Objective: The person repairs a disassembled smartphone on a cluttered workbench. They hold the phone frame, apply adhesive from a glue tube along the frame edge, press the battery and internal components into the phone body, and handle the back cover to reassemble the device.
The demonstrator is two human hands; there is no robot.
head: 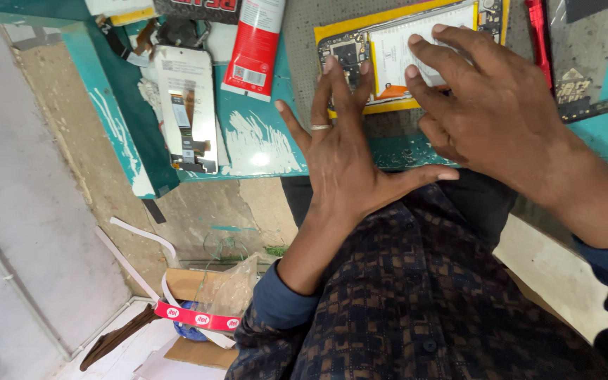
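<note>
- Head view, looking down over a teal, paint-worn workbench (262, 141): an opened smartphone with a yellow frame, its back cover off and its white battery and dark circuit board exposed (395, 42), is seen lying flat on a grey perforated mat (304, 28) at the far edge of the bench.
- The left hand (343, 151), a ring worn on one finger, is spread wide; its fingertips are rested on the near left corner of the opened phone, over the dark board.
- The right hand (487, 105) is held with fingers extended and slightly fanned, pressed flat onto the white battery; nothing is pinched by either hand.
- The step in hand is judged to be a pressing-down or seating of the battery while the body is steadied. The next move is judged to call for even, flat pressure, kept off the bare board.
- Well apart to the left, a detached white display panel with a brown flex strip (186, 105) is laid face down, with a red-and-white tube (255, 46) just beside it.
- A red tool handle (537, 35) is seen right of the phone.
- Much of the phone is hidden beneath the right hand; its far edge is cut off by the frame, and whether the battery is fully seated cannot be told.
</note>
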